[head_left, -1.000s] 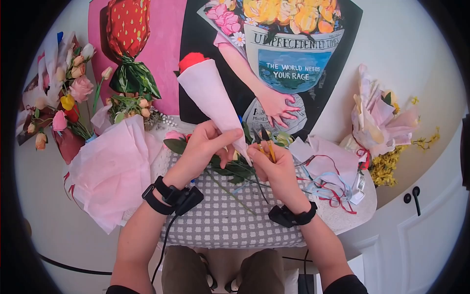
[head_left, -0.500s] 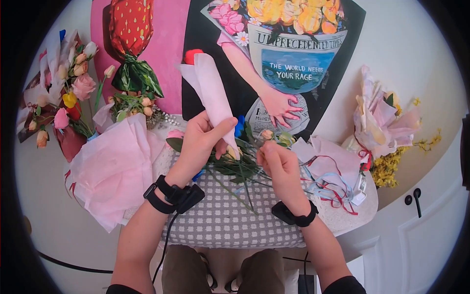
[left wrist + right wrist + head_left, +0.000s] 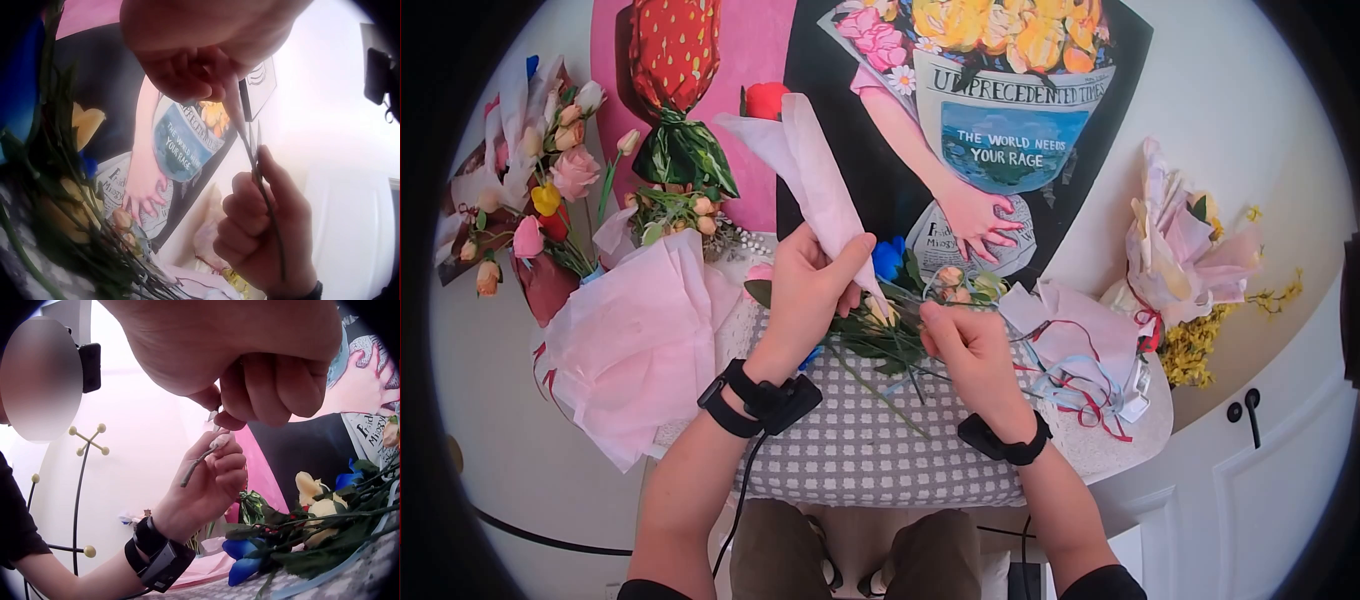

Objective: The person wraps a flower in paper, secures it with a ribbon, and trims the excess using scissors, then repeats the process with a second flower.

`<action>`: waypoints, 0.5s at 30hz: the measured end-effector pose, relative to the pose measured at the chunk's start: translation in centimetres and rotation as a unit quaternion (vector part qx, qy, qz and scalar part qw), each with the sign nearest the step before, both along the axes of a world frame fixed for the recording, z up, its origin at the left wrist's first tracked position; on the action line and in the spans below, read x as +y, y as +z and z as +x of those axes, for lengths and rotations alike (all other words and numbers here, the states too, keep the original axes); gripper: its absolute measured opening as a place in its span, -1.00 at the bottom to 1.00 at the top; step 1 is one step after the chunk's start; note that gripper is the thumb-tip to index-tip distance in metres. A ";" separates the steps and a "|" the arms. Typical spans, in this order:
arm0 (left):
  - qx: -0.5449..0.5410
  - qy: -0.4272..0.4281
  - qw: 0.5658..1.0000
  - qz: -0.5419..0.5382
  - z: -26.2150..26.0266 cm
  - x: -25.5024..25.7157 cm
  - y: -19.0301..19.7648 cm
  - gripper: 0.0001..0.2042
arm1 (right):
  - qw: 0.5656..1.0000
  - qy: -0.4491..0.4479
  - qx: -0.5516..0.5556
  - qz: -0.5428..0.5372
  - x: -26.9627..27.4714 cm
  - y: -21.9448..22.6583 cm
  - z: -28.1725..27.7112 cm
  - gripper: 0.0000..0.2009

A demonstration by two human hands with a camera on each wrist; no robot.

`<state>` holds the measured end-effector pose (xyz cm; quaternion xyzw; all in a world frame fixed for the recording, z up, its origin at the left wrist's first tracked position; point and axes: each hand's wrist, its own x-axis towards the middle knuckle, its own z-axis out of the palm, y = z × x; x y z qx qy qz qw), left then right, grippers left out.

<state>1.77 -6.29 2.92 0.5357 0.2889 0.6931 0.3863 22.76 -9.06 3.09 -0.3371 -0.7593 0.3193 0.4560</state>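
My left hand [image 3: 805, 285] grips the narrow lower end of a pale pink paper cone [image 3: 830, 185], tilted up to the left. A red flower [image 3: 767, 100] shows at the cone's wide top. From its lower tip a green stem [image 3: 272, 222] sticks out. My right hand [image 3: 970, 350] is just right of that tip, fingers curled round small scissors [image 3: 254, 134] whose slim metal blades meet the stem right below the paper. The scissors' handles are hidden inside the fingers.
Under the hands, loose flowers, among them a blue one [image 3: 888, 258], lie on a grey checked cushion [image 3: 870, 440]. Pink paper sheets [image 3: 635, 350] spread at left, with mixed flowers [image 3: 565, 175] behind. At right are tangled ribbons [image 3: 1090, 385] and a wrapped bouquet [image 3: 1185, 250].
The paper cone has turned in my left hand, and its folded edge now faces me with the red flower further left. My right hand has rotated, hiding the scissors from the head view.
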 end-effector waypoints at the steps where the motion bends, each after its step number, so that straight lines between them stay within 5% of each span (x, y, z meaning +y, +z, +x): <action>1: 0.000 0.000 1.000 0.000 0.0 -0.1 0.0 -0.82 | 1.000 0.000 0.000 0.000 0.0 0.0 0.0 -0.52; 15: 0.005 -0.001 1.000 0.004 0.4 -0.6 0.3 -0.80 | 1.000 -0.014 -0.014 0.001 0.1 -0.4 -0.2 -0.50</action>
